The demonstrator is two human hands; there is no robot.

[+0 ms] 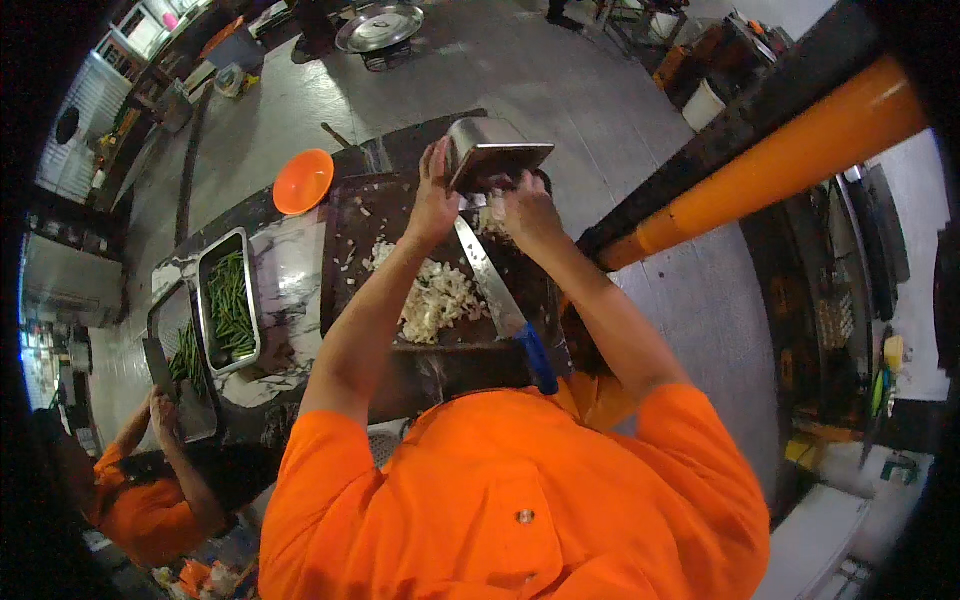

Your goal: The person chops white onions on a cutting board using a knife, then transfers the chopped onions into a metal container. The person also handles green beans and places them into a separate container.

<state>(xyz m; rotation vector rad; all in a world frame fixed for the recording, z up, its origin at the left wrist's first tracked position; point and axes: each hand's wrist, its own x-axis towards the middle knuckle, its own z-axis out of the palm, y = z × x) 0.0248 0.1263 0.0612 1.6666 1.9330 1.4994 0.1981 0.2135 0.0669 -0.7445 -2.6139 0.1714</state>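
My left hand (435, 199) grips the side of a stainless-steel food pan (491, 131), which is tipped with its opening towards me over the far edge of a dark cutting board (360, 247). At the mouth of the pan is my right hand (529, 210), fingers curled and slightly blurred; whether it holds anything is hidden. Chopped pale vegetable (439, 300), possibly onion or cabbage, lies heaped on the board, with small bits scattered to the left. Across the board's right part rests a large knife (491, 285), its blue handle (538, 360) reaching past the near edge.
Left of the board, an orange bowl (304, 181) and a steel tray of green beans (231, 304) stand on the marble-patterned table (289, 262). A co-worker (154, 502) holds a cleaver (157, 367) over another tray (199, 412). An orange-and-black pole (750, 180) slants close at right.
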